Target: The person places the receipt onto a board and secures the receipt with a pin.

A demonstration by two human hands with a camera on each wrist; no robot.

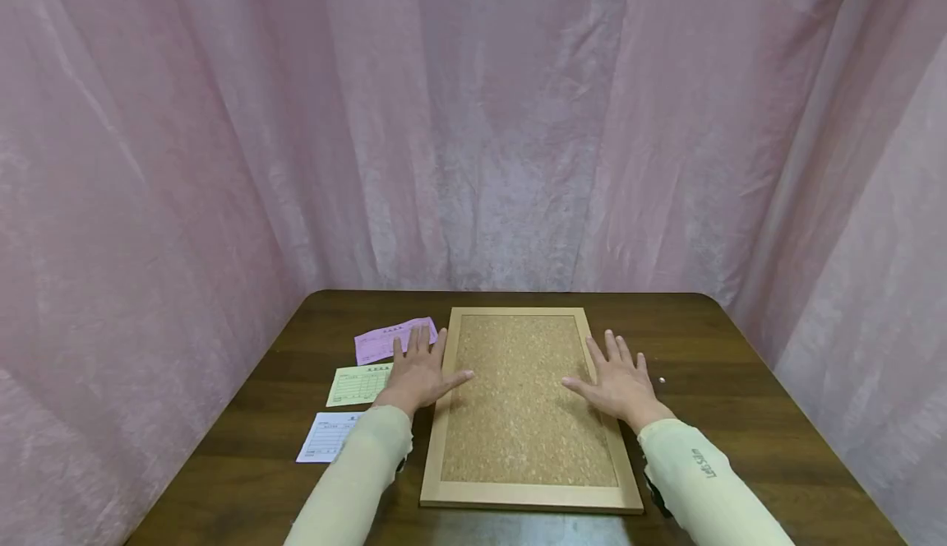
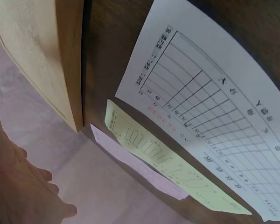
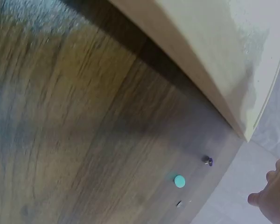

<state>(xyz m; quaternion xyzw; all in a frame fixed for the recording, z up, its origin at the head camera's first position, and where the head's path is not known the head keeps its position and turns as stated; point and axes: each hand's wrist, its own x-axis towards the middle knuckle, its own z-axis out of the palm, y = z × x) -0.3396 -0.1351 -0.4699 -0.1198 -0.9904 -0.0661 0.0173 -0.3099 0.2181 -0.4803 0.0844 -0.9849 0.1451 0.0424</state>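
Note:
A cork board (image 1: 528, 423) with a light wooden frame lies on the dark table. My left hand (image 1: 422, 375) is spread over the board's left edge, its thumb pointing inward. Across the board, my right hand (image 1: 620, 383) hovers over the right edge, fingers likewise spread. Neither hand holds anything; whether they touch the frame cannot be told. Three printed paper slips lie left of the board: purple (image 1: 381, 342) at the back, yellow-green (image 1: 358, 386) partly behind the left hand, and white (image 2: 196, 98) nearest, partly covered by the sleeve.
In the right wrist view, a small dark purple pin (image 3: 207, 160), a round teal piece (image 3: 179, 181) and a tiny pale piece (image 3: 179, 204) lie right of the board. Pink curtains (image 1: 518, 135) hang around the brown wooden table (image 1: 710, 349).

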